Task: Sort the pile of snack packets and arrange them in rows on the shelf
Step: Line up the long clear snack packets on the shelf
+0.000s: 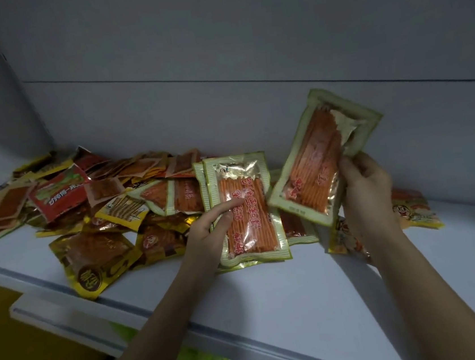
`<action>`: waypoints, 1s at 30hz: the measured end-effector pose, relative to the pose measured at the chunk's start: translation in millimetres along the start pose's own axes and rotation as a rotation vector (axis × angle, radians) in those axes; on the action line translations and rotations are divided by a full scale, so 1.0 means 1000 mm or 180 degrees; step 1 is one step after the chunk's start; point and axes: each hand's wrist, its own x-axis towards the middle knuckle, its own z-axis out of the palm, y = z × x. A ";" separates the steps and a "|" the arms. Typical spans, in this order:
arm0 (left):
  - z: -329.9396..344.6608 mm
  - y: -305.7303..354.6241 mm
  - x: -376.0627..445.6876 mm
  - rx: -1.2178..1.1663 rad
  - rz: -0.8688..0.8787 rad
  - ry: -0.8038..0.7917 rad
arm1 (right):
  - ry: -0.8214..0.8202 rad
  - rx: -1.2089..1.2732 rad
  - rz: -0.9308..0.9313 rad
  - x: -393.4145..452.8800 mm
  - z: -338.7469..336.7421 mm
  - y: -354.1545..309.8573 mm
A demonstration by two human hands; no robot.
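Both forearms are stretched forward and upward over the front edge of a white shelf (272,288). The left hand (206,230) is curled round the left edge of a small stack of green-bordered packets of orange snack sticks (245,208), the thumb laid across the front of the top packet; the stack is held upright, its lower edge touching or just above the shelf. The right hand (367,188) pinches the lower right edge of another green-bordered stick packet (319,158), which is held tilted in the air, just right of the stack.

A loose pile of snack packets (91,202) is spread over the left half of the shelf against the back wall (244,45): red, yellow and gold ones, overlapping. One gold packet (91,261) lies at the front edge. Two yellow cartoon-faced packets (414,207) lie flat behind and beside the right wrist.

Bare shelf is left at the front centre and the far right.
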 end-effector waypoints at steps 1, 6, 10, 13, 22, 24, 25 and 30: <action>0.000 -0.001 0.000 0.0011 0.0000 0.0006 | -0.0114 0.0070 0.0183 -0.003 0.002 0.002; 0.000 0.000 0.000 0.0002 0.0022 -0.0021 | -0.0425 0.0202 0.0647 -0.010 0.009 0.008; -0.001 0.002 -0.002 0.0048 0.0042 -0.0075 | -0.0691 0.0216 0.0841 -0.013 0.013 0.009; -0.001 0.002 -0.003 0.0070 0.0045 -0.0091 | -0.0850 0.0261 0.0937 -0.017 0.016 0.007; -0.003 0.003 -0.004 0.0126 0.0023 -0.0129 | -0.0816 0.0328 0.0970 -0.016 0.017 0.009; -0.003 0.003 -0.005 0.0154 0.0032 -0.0161 | -0.0725 0.0383 0.1024 -0.014 0.017 0.012; -0.002 0.003 -0.005 0.0187 0.0062 -0.0160 | -0.0706 0.0380 0.1033 -0.015 0.019 0.014; -0.001 0.004 -0.003 -0.0110 -0.0078 -0.0078 | -0.1163 0.0122 0.0878 -0.029 0.037 0.018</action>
